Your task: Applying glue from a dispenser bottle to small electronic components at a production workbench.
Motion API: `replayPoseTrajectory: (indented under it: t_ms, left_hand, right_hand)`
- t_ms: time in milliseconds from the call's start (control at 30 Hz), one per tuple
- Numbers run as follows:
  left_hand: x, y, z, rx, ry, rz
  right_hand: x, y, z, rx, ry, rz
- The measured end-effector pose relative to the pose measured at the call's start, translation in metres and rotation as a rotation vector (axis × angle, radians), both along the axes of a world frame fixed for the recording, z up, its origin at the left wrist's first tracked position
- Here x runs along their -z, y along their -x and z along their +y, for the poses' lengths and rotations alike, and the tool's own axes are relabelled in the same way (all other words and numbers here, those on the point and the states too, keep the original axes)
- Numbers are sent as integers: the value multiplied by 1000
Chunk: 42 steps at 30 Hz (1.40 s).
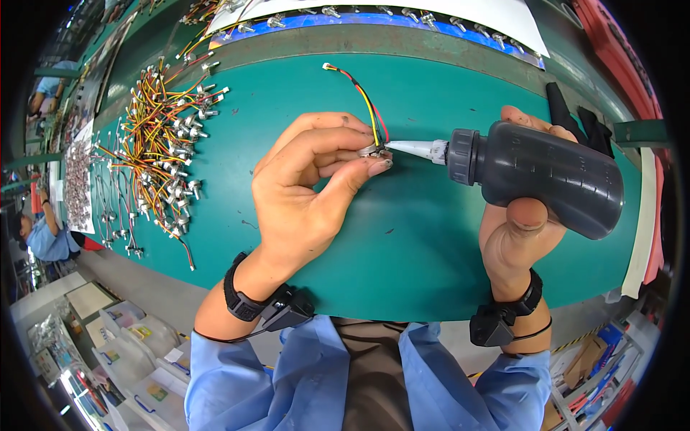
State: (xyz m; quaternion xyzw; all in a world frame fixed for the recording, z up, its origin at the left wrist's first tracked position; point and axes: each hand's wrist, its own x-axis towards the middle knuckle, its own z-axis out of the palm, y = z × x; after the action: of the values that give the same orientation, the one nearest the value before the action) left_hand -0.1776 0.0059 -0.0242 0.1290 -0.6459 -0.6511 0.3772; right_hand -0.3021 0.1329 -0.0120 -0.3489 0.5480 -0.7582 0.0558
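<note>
Between the thumb and fingers of my left hand is a small metal potentiometer, partly hidden by the fingertips. Its red, black and yellow wires rise away from me and end in a small white connector. My right hand is wrapped round a dark squeeze bottle, tilted on its side with its nozzle pointing left. The pale tapered nozzle tip meets the potentiometer where the wires join it, though I cannot tell whether anything flows out.
A heap of wired potentiometers lies on the left of the green mat. More potentiometers stand in a row along a blue strip at the back. Black cloth-like pieces lie at the far right. Another person sits at far left.
</note>
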Motion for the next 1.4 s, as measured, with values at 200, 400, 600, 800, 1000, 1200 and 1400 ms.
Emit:
replayPoseTrajectory:
  t_ms: [200,400,600,800,1000,1200,1400]
  left_hand:
    - [1,0,0,0,5,-1]
    - [0,0,0,6,1,1]
    - [1,-2,0,22,-2,1]
    - [-2,-4,-2,51,-39,-22]
    - [-5,-2,-3,105,-178,22]
    - [-15,-4,-4,138,-224,1]
    - [-27,-1,-16,62,-59,70]
  right_hand:
    - [-2,0,0,1,-15,-16]
    - [0,1,1,19,-4,6]
    - [0,2,1,6,-12,30]
    - [1,3,-1,-4,-3,-4]
    - [11,24,-3,-22,91,-315]
    - [9,53,-3,-120,125,-687]
    - [14,63,-2,-192,244,-938]
